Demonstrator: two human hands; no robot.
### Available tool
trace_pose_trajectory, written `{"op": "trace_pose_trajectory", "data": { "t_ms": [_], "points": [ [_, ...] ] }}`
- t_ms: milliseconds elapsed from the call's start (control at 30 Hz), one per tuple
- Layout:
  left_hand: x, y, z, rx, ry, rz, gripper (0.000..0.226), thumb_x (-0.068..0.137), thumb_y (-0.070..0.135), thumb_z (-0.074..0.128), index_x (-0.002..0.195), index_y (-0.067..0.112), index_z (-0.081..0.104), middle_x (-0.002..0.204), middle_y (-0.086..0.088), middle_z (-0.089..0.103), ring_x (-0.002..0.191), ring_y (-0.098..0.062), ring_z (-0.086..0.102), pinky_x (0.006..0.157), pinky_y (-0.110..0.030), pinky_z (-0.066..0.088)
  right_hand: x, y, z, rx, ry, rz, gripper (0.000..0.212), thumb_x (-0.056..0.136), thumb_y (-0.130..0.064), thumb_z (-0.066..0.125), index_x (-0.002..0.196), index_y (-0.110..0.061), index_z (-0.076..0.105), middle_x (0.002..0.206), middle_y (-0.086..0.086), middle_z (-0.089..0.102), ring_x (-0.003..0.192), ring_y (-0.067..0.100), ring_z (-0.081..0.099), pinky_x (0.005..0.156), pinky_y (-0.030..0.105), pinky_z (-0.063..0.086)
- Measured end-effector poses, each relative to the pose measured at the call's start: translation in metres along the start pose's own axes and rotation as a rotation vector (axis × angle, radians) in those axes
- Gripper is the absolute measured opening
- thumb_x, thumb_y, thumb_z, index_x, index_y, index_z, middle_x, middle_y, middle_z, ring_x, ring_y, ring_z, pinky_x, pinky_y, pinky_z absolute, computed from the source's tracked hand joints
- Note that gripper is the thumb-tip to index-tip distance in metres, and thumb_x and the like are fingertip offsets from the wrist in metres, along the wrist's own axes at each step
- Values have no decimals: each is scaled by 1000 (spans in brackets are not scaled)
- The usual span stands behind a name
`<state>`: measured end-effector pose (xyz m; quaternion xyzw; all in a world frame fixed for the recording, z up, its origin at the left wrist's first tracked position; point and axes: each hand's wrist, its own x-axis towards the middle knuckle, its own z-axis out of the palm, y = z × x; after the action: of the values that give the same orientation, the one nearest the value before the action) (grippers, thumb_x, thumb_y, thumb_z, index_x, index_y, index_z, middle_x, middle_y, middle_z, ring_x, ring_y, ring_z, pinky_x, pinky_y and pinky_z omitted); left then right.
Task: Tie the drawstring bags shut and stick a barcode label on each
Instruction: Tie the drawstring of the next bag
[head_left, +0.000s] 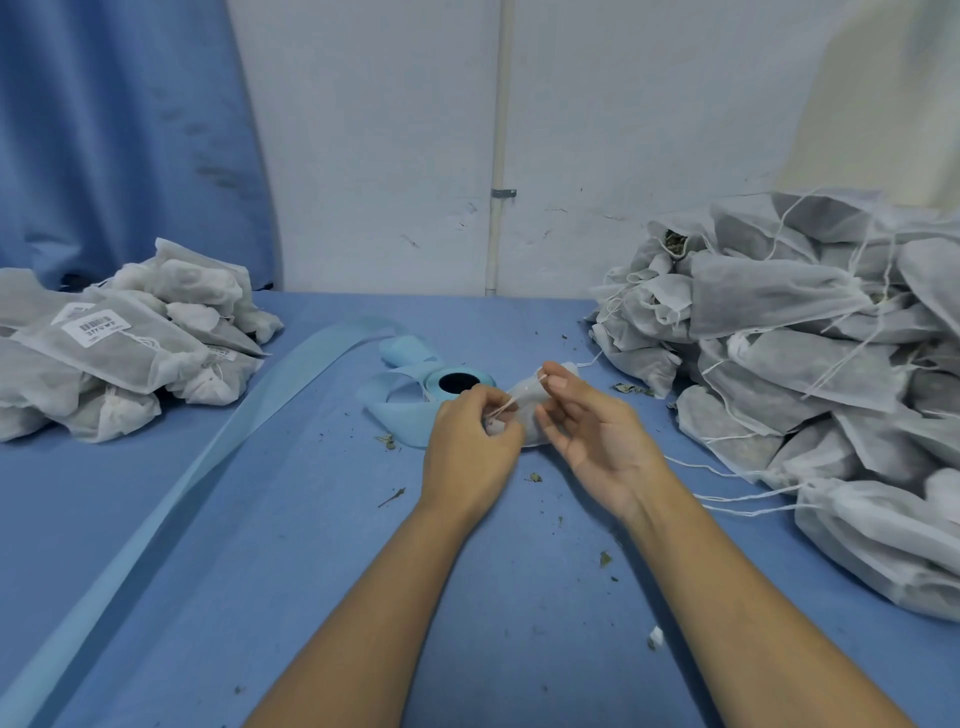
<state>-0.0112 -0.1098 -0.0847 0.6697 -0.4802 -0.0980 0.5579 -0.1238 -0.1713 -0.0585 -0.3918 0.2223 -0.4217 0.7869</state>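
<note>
Centrally, the left hand (470, 436) is closed in a pinch. Its fingers are curled and nip the drawstring (514, 400) close to the neck of a small white bag (527, 415). The right hand (597, 436) stands just beside it, palm turned inward. Its thumb and forefinger appear to nip the far end of the same drawstring above the bag, and the other fingers are loosely bent. The cord runs taut and slanting between the two pinches. The bag lies on the table (311, 571) between the hands, partly hidden behind the left knuckles.

Just behind the left hand the label roll (457, 384) lies flat, pale blue with a dark core. Its blue backing strip (171, 478) trails away toward the near left corner of the table.

Writing: on the left pile of bags (130, 374), the uppermost bag carries a white barcode label (96, 325). It shows bars with a line of characters beneath, too blurred to read reliably. The edge of a second label (221, 353) shows on a lower bag. Nothing on the roll can be read.

On the right, well apart from the hands, stands the larger right pile of bags (831, 389), necks slack and cords hanging loose. One mouth (675, 241) shows greenish dried matter.

Dried leaf crumbs (605, 558) are scattered on the blue table cover around the forearms.
</note>
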Motion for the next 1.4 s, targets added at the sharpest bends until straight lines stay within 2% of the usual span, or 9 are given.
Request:
{"op": "trace_pose_trajectory", "data": {
  "t_ms": [200,300,433,567,700,900,1133,1300,1400],
  "points": [
    [0,14,-1,-94,221,157,37,77,-11,58,95,21,56,106,3,45,89,0,51,78,-2,36,-3,-2,1,3,-33,-12,27,68,-6,69,94,-12,62,71,-1,65,66,8,63,71,19,57],
    [4,15,-7,-134,299,149,40,80,-8,58,113,13,60,127,4,35,96,16,47,80,2,34,-3,-3,0,0,-45,-18,21,82,1,61,97,-12,64,69,0,65,62,9,63,67,21,58],
    [9,10,-13,-93,336,98,29,84,-1,58,112,4,66,140,0,42,119,-4,47,85,7,27,-1,4,0,-221,47,-59,14,86,3,59,93,-7,66,67,0,64,60,9,62,63,22,57],
    [8,13,-17,-132,296,184,26,84,0,58,100,21,61,115,9,57,107,4,49,87,2,30,1,9,2,-380,106,-114,6,85,-1,65,86,-7,67,69,0,65,60,9,64,62,20,56],
    [9,14,-21,-152,322,225,25,88,3,54,98,26,53,92,11,57,82,6,51,73,-6,36,1,8,4,-359,90,-96,4,84,-8,70,87,-8,68,72,-1,69,68,9,68,65,21,57],
    [12,21,-26,-221,402,200,41,91,1,48,90,42,45,91,16,57,80,9,52,71,-5,38,0,9,8,-377,85,-85,2,82,-16,72,81,-16,71,77,-10,72,73,-5,65,79,19,51],
    [18,19,-29,-386,348,58,28,90,2,46,106,23,56,94,15,59,79,11,53,69,-4,39,-1,10,14,-198,62,14,5,84,-13,69,89,-14,69,81,-6,73,81,7,68,73,21,52],
    [15,17,-24,-679,173,-65,65,69,18,45,133,27,37,121,3,53,107,-10,51,100,-32,41,-1,14,23,-35,116,75,5,84,-11,69,89,-11,70,83,1,74,74,11,70,73,25,55],
    [10,15,-19,-622,86,-2,80,72,13,55,143,25,20,118,9,52,98,0,58,88,-20,49,-1,17,29,88,118,138,4,83,-9,69,87,-9,69,81,3,74,71,14,72,70,26,56]
  ]
}}
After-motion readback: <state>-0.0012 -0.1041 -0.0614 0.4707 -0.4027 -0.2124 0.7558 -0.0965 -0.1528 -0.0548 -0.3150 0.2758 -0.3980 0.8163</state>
